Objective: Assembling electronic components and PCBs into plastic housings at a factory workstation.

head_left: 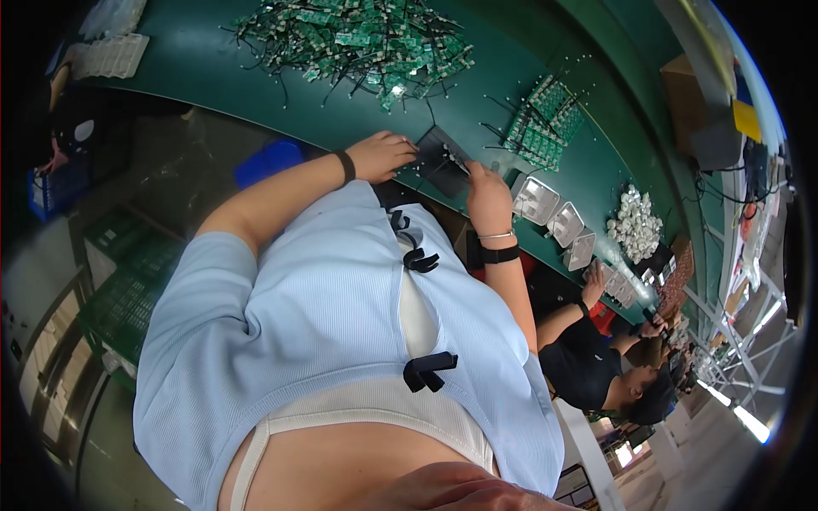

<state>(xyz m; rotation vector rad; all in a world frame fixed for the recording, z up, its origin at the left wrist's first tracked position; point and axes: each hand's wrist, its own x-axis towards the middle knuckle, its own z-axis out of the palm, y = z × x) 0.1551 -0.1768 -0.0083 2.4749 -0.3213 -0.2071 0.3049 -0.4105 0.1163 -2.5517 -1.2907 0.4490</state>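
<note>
A flat black pad (pixel 436 177) lies at the near edge of the green table, with several small pale pieces on it. My left hand (pixel 381 157), a black band at its wrist, rests at the pad's left side. Its fingers are drawn together at the tips; what they pinch, if anything, is too small to make out. At the pad's right edge my right hand (pixel 489 203) is closed, thumb and fingers together around something I cannot make out. A thin dark cable runs down toward the pad from a large heap of green circuit boards (pixel 362 43) with black leads.
Right of the pad sit stacked green board panels (pixel 545 122), open white plastic cases (pixel 537 199) and a pile of small white parts (pixel 635 223). A co-worker in black (pixel 588 366) works farther right. A blue bin (pixel 267 162) stands below the table's edge at left.
</note>
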